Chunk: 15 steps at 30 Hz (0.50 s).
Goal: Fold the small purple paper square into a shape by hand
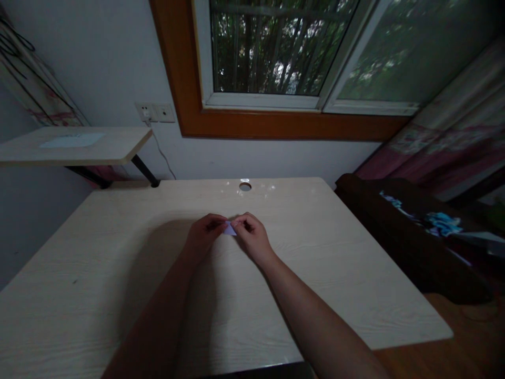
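A small piece of pale purple paper (230,229) is pinched between my two hands, a little above or against the middle of the desk. My left hand (204,235) has thumb and fingers closed on the paper's left side. On its right side, my right hand (253,236) grips it with thumb and fingertips. Fingers cover much of the paper, so its full shape is hidden; the part that shows looks roughly triangular.
The light wood desk (335,284) has a round cable hole (245,187) near its back edge. A raised shelf (79,152) on dark legs stands at the back left. Wall sockets (154,112) and a window are behind. Dark furniture (398,237) sits beyond the right edge.
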### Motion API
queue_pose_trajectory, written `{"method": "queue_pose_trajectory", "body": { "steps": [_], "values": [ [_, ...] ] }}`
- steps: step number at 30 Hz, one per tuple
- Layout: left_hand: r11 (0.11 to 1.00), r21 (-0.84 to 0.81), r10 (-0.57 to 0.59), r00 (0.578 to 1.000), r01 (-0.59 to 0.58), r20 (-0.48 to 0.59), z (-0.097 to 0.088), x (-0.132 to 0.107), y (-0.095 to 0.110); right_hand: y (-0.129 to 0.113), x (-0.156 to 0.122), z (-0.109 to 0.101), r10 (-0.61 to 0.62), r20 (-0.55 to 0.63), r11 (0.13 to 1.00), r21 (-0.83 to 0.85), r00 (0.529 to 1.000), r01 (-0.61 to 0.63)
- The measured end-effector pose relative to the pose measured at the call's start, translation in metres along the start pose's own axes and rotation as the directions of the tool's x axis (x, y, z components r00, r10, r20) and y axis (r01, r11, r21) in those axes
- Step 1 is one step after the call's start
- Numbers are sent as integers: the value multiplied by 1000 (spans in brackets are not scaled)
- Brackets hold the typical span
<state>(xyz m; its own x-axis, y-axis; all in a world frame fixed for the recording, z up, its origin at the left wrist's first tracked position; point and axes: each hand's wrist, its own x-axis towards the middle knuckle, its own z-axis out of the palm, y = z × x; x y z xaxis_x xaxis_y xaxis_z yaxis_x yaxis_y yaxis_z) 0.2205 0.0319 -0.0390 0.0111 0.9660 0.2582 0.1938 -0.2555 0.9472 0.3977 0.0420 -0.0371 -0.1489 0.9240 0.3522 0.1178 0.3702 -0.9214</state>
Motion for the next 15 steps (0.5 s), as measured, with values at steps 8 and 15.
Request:
{"method": "queue_pose_trajectory", "body": {
  "steps": [8, 15],
  "values": [
    [996, -3, -85, 993, 86, 76, 1, -1, 3, -3, -1, 0, 3, -5, 1000, 5, 1000, -3],
    [996, 9, -92, 993, 92, 78, -1, -2, 1, -5, -2, 0, -9, -12, 1000, -11, 1000, 9]
  ]
}}
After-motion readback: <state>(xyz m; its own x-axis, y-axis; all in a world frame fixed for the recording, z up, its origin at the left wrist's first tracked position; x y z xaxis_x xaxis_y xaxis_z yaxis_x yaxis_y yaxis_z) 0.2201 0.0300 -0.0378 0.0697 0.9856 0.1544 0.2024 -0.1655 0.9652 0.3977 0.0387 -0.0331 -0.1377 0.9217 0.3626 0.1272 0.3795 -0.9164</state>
